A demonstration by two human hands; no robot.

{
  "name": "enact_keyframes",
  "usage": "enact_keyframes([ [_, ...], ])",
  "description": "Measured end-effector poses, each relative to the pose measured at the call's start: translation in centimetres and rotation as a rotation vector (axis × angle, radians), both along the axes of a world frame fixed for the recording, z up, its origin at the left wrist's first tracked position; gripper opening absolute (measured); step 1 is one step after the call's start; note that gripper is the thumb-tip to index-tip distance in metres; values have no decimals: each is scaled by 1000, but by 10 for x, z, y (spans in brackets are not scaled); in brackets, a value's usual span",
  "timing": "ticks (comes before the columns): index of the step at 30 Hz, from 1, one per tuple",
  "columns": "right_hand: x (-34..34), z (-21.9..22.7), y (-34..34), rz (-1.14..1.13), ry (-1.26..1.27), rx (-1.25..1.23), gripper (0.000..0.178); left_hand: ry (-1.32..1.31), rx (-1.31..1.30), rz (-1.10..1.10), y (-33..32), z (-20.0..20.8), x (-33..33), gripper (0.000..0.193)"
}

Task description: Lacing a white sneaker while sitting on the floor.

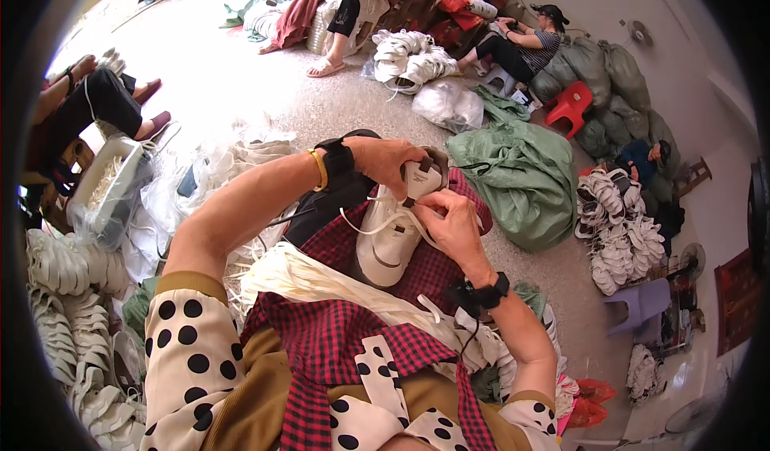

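Item: white shoe [391, 238], on my lap over red checked cloth [337, 331]. My left hand [391, 160] clasps its far end; my right hand [451, 225] pinches a white lace [377, 222] near its tongue.

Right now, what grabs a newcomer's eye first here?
Dead centre, a white sneaker lies on a red checked cloth in the person's lap; the left hand grips its heel end while the right hand pinches a white lace. Around them, white shoe piles and green sacks crowd the floor.

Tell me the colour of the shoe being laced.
White shoe, clearest in the head view.
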State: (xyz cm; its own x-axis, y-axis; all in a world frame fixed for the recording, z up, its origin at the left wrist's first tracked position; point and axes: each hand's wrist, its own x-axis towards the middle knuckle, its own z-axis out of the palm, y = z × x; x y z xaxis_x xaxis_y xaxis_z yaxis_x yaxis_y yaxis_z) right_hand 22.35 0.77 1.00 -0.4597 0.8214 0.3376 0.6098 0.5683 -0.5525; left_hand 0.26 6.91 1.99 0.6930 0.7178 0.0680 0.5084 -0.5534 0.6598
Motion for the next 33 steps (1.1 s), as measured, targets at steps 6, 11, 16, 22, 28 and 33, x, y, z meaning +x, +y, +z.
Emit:
enact_keyframes([
  [6,11,-15,8,51,132,-140,19,28,-5,-9,-4,5,2,72],
  [11,18,-19,13,122,263,-315,22,-42,-33,34,-5,0,2,71],
  [16,12,-10,11,106,201,-335,23,-65,-7,13,-3,-3,2,70],
  [22,4,5,-6,-52,65,-173,22,-57,-50,72,-10,-2,2,72],
  [28,2,-15,3,-63,193,-194,20,-240,104,33,-18,-4,2,75],
  [33,1,-2,0,-40,96,-90,17,-348,512,315,-45,-20,2,48],
])
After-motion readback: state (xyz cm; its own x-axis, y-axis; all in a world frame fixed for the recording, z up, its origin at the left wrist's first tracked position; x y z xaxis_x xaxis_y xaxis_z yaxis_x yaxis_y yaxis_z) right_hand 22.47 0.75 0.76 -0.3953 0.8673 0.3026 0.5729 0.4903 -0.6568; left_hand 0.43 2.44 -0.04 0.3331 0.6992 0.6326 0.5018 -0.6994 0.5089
